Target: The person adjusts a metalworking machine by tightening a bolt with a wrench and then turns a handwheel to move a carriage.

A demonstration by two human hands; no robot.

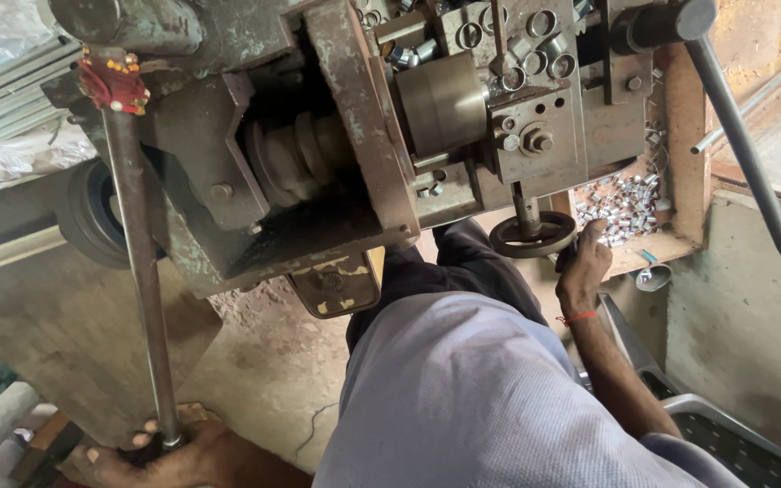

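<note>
Left hand [169, 452] clasps the rod [137, 253] end, right hand [582, 264] grips the handwheel [532, 235] rim below the lathe [318, 136]: feed slowly, rod steady.

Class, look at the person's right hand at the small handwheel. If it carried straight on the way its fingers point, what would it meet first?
The right hand already touches the black handwheel. Beyond it, probably the handwheel's shaft and the machine's grey body; depth is unclear.
</note>
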